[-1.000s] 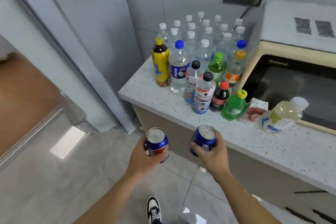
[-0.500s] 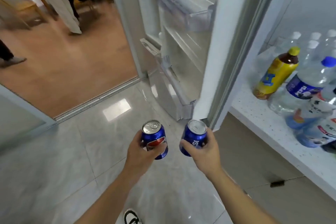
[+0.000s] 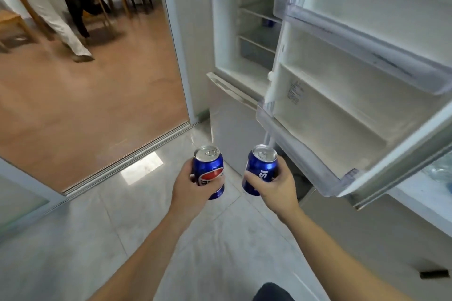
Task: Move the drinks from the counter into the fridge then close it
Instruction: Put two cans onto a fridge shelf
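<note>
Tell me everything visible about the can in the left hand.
The can is blue and glossy, metal by its look, with a red, white and blue round logo facing the camera. Its silver top has an unopened pull tab. It is nearly upright, leaning slightly, above the grey tiled floor before the open fridge. The left hand grips its lower part; nothing else touches it.

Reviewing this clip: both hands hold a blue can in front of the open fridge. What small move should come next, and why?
Probably reach the right hand forward and set its blue Pepsi can into the lower clear door shelf, which sits closest to it. The white fridge door stands open, and the left hand also grips a blue Pepsi can, to follow.
</note>
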Tool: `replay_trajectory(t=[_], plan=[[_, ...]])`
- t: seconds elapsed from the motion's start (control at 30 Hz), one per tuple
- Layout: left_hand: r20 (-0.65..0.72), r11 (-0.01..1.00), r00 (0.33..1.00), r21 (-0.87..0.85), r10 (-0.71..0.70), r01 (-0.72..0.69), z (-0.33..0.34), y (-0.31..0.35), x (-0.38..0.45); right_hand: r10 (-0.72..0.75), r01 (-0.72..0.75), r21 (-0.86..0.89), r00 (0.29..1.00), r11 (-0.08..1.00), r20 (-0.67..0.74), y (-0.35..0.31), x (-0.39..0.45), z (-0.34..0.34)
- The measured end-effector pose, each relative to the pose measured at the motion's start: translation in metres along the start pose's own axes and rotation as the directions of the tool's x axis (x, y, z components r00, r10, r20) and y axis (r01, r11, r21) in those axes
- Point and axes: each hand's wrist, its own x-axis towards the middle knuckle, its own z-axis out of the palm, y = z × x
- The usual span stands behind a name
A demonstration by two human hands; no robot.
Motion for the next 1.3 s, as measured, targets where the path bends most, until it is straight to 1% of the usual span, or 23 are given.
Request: replay_trajectory(t=[0.1, 0.2, 0.37, 0.47, 0.6, 0.73, 0.8, 0.97, 1.07, 1.2, 1.3], plan=[[0.033, 0.999, 0.999, -0.025, 0.023, -0.022, -0.013, 0.006, 0.053, 0.001, -0.001, 0.006, 0.999, 1.000, -0.034, -0.007, 0.036, 0.027], [0.070, 0.998, 0.996, -0.004, 0.056, -0.056, -0.022, 0.012, 0.114, 0.008, -0.007, 0.017, 0.996, 1.000, -0.089, -0.007, 0.084, 0.050], [0.117, 0.990, 0.986, 0.055, 0.122, -0.129, -0.035, 0.034, 0.229, 0.019, -0.015, 0.026, 0.989, 1.000, -0.148, -0.005, 0.187, 0.092], [0.117, 0.986, 0.982, 0.066, 0.145, -0.154, -0.040, 0.058, 0.297, 0.023, -0.017, 0.032, 0.981, 0.999, -0.190, -0.013, 0.248, 0.114], [0.146, 0.984, 0.974, 0.031, 0.172, -0.178, -0.032, 0.088, 0.382, 0.020, -0.013, 0.031, 0.976, 0.999, -0.215, -0.032, 0.323, 0.132], [0.204, 0.987, 0.967, 0.000, 0.155, -0.159, -0.012, 0.100, 0.460, 0.026, -0.026, 0.003, 0.954, 1.000, -0.298, -0.043, 0.393, 0.138], [0.256, 0.989, 0.956, -0.004, 0.143, -0.146, 0.000, 0.102, 0.501, 0.020, -0.028, -0.019, 0.931, 0.999, -0.364, -0.045, 0.431, 0.142], [0.393, 0.994, 0.914, 0.004, 0.102, -0.113, 0.025, 0.101, 0.604, 0.009, -0.056, -0.071, 0.843, 0.996, -0.538, -0.041, 0.532, 0.152], [0.410, 0.992, 0.906, 0.018, 0.108, -0.126, 0.039, 0.102, 0.659, 0.046, -0.110, -0.068, 0.796, 0.992, -0.604, -0.041, 0.590, 0.157], [0.480, 0.993, 0.872, 0.019, 0.094, -0.117, 0.061, 0.103, 0.713, 0.043, -0.136, -0.084, 0.729, 0.987, -0.683, -0.043, 0.651, 0.158], [0.526, 0.992, 0.844, 0.013, 0.103, -0.129, 0.076, 0.108, 0.738, 0.052, -0.152, -0.080, 0.708, 0.985, -0.704, -0.045, 0.685, 0.154]])
